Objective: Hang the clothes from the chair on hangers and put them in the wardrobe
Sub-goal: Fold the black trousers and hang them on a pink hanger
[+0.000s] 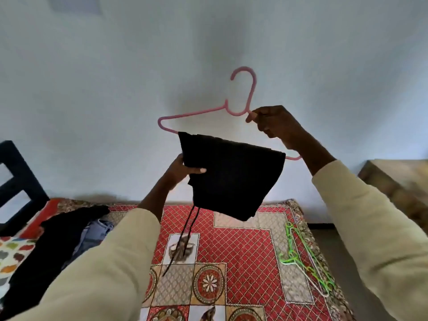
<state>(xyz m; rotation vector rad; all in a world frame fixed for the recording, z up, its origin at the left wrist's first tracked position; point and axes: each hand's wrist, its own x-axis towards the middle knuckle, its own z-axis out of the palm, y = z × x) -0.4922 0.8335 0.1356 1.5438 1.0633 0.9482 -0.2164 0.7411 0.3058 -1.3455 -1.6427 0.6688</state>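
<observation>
A pink hanger is held up in front of the pale wall. My right hand grips it by the shoulder, just right of the hook's base. A folded black garment is draped over the hanger's lower bar, and two thin drawstrings dangle from it. My left hand pinches the garment's left edge, thumb on the front. More clothes, a black piece and a blue denim piece, lie in a heap at the lower left.
A patterned red bedspread covers the bed below. Green and white hangers lie on its right side. A dark chair frame stands at the left edge, and a wooden piece of furniture at the right.
</observation>
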